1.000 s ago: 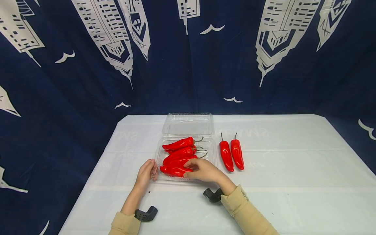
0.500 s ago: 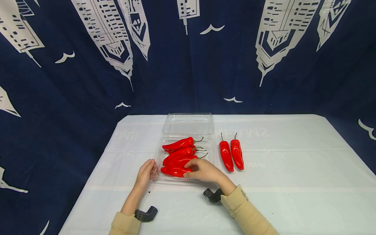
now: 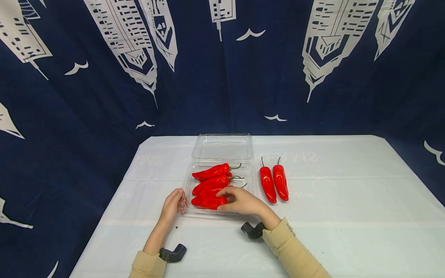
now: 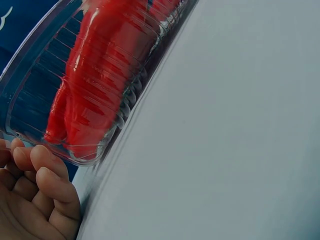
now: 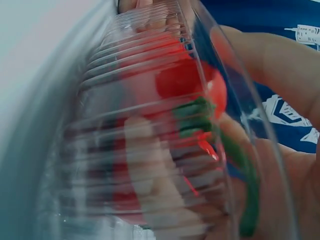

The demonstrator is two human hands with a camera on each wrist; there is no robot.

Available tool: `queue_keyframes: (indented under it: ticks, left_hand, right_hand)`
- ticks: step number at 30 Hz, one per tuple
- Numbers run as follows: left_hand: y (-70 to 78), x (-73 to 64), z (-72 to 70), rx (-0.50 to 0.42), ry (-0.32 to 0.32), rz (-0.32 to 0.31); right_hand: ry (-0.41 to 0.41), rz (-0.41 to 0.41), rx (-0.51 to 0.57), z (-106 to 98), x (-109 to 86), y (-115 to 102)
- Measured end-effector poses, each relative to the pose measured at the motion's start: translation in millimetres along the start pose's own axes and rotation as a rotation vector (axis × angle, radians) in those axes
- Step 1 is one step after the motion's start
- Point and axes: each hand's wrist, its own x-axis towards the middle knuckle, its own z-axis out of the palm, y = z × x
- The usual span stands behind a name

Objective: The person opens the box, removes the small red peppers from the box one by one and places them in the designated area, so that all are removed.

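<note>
In the head view, my right hand [image 3: 241, 200] grips the nearest red chili pepper [image 3: 206, 201] inside a clear plastic clamshell container [image 3: 251, 189]. Through the ribbed wall in the right wrist view, the fingers [image 5: 142, 165] and the pepper's green stem [image 5: 252, 195] show. More glossy red peppers [image 3: 213, 185] lie stacked behind it, stems pointing right. My left hand [image 3: 174, 201] holds the container at its left side; in the left wrist view its curled fingers [image 4: 52, 182] meet the rim at the corner. The palm of the right hand hides the front pepper's stem end in the head view.
Two red peppers [image 3: 267, 185] lie side by side on the white table [image 3: 340, 204], right of the container. The hinged lid [image 3: 222, 147] is folded back flat behind it. A dark blue printed curtain [image 3: 222, 85] hangs beyond the table's far edge.
The front pepper has shifted slightly right with my right hand on it. The peppers behind have settled a little, their stems moving slightly. My left hand has stayed in place.
</note>
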Motion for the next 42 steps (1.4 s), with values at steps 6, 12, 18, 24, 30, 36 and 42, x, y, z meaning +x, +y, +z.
queue_keyframes:
  ticks: [6, 12, 18, 24, 30, 36, 42]
  left_hand:
    - [1.6, -0.9, 0.2, 0.002, -0.002, 0.006]
    - [1.5, -0.7, 0.3, 0.000, -0.001, 0.000]
    - [-1.1, -0.1, 0.1, 0.000, -0.005, 0.018]
    - [-3.9, -0.7, -1.6, -0.021, -0.059, 0.123]
    - [-0.8, -0.4, 0.6, 0.008, -0.001, 0.011]
    - [1.4, -0.5, 1.0, 0.020, 0.010, -0.022]
    - [4.1, -1.8, 1.7, 0.019, 0.015, -0.018]
  right_hand:
    - [-0.015, -0.020, 0.083, -1.4, 0.7, 0.0]
    - [-0.008, -0.034, 0.091, -3.3, 1.3, -0.8]
    - [0.028, -0.023, 0.085, -6.8, -1.3, -4.5]
    - [0.065, -0.017, 0.131, -11.6, -3.3, -7.3]
    - [0.097, -0.025, 0.211, -20.8, -7.1, -9.6]
    - [0.140, -0.019, 0.271, -33.9, -14.3, -12.6]
    - [0.221, -0.011, 0.269, -48.5, -21.7, -13.5]
